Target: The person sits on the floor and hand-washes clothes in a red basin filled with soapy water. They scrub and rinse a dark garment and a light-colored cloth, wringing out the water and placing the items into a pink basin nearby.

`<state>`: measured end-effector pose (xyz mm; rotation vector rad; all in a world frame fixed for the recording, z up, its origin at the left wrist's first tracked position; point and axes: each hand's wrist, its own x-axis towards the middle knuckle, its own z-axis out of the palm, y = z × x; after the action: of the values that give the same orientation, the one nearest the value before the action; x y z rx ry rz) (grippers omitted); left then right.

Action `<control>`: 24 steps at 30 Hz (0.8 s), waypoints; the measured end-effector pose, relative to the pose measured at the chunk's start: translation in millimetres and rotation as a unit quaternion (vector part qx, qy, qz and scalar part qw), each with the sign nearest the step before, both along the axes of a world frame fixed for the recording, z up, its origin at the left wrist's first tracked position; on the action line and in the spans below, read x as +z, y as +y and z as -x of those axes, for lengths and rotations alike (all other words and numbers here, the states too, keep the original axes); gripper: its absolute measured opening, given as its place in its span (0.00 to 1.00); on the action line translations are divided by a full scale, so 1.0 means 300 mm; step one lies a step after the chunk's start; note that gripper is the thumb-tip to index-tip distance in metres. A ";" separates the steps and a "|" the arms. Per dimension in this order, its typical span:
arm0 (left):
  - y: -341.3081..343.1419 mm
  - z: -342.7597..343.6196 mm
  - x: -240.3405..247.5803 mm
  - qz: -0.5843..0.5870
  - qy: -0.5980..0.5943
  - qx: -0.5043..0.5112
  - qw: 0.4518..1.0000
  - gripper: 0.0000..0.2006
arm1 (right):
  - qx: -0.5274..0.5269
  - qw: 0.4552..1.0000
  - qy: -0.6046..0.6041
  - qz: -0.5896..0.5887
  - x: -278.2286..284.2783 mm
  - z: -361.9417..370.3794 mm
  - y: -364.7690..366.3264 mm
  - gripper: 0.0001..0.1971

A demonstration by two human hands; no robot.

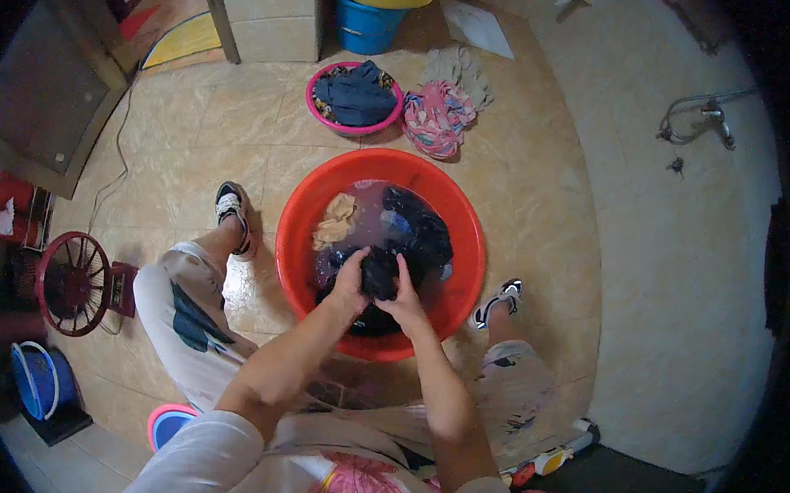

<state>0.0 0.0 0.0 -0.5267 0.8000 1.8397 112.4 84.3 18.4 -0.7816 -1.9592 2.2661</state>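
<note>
In our round red plastic basin (294, 242), our left hand (350, 286) and right hand (401, 303) curl partly closed around a bunched black cloth (379, 274), gripping opposite sides. Near it, in cloudy water (366, 214), we see a crumpled tan cloth (336, 222).

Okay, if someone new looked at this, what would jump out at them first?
Probably the big round orange-red plastic tub in the centre, where the left hand and right hand hold a bunched black wet cloth. Next, the small round pink-rimmed basin of clothes just beyond it, and the round dark-red spoked fan at far left.
</note>
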 end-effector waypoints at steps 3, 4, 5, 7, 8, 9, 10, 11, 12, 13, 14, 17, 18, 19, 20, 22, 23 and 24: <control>-0.118 -0.055 0.006 0.054 -0.024 0.009 0.998 0.16 | -0.048 0.998 -0.031 -0.020 -0.011 -0.055 -0.031 0.40; -0.125 -0.016 0.006 0.053 -0.025 0.020 0.998 0.16 | -0.056 0.998 0.003 -0.022 0.038 -0.013 0.013 0.38; -0.127 0.020 0.006 0.052 -0.027 0.029 0.998 0.15 | -0.065 0.997 0.036 -0.023 0.086 0.030 0.049 0.36; -0.181 0.079 -0.005 0.094 -0.012 0.032 0.995 0.16 | -0.094 0.989 0.075 -0.079 0.217 0.110 0.013 0.30; -0.188 0.073 -0.014 0.088 0.001 0.036 0.995 0.17 | -0.098 0.987 0.087 -0.088 0.272 0.130 0.019 0.29; -0.195 0.066 -0.020 0.083 0.013 0.038 0.996 0.18 | -0.104 0.985 0.098 -0.094 0.321 0.143 0.018 0.28; -0.204 0.064 -0.028 0.085 0.017 0.030 0.996 0.21 | -0.103 0.984 0.104 -0.098 0.379 0.158 0.004 0.27; -0.212 0.064 -0.035 0.087 0.022 0.022 0.996 0.25 | -0.102 0.983 0.110 -0.102 0.442 0.172 -0.015 0.26; -0.214 0.056 -0.037 0.090 0.024 0.009 0.996 0.28 | -0.106 0.982 0.112 -0.106 0.494 0.172 -0.032 0.25; -0.200 0.044 -0.006 0.094 0.007 0.007 0.996 0.30 | -0.104 0.981 0.111 -0.120 0.519 0.160 -0.047 0.25; -0.178 0.025 0.027 0.098 -0.010 0.005 0.995 0.31 | -0.103 0.979 0.111 -0.134 0.534 0.137 -0.070 0.24; -0.123 0.044 0.019 -0.089 -0.041 0.021 0.995 0.41 | -0.054 0.946 0.166 -0.273 0.512 0.079 -0.145 0.20; -0.099 0.058 0.031 -0.160 -0.033 0.031 0.986 0.39 | -0.024 0.922 0.199 -0.332 0.523 0.060 -0.171 0.17; -0.078 0.075 0.065 -0.229 -0.027 0.040 0.972 0.37 | 0.005 0.928 0.190 -0.321 0.536 0.037 -0.194 0.17; -0.052 0.074 0.167 -0.235 -0.070 0.030 0.969 0.34 | 0.022 0.924 0.195 -0.327 0.511 0.007 -0.196 0.16; -0.049 0.089 0.187 -0.345 -0.101 -0.022 0.933 0.29 | 0.025 0.907 0.200 -0.370 0.445 -0.003 -0.210 0.15; -0.049 0.090 0.125 -0.371 -0.115 -0.036 0.921 0.28 | 0.009 0.892 0.196 -0.408 0.413 0.017 -0.227 0.15; -0.019 0.086 0.098 -0.401 -0.136 -0.056 0.904 0.27 | -0.010 0.873 0.184 -0.452 0.389 0.033 -0.233 0.16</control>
<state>-25.7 -5.7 29.3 -0.1805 -0.1428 1.7484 102.6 14.5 135.1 -0.2207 -2.3758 1.0820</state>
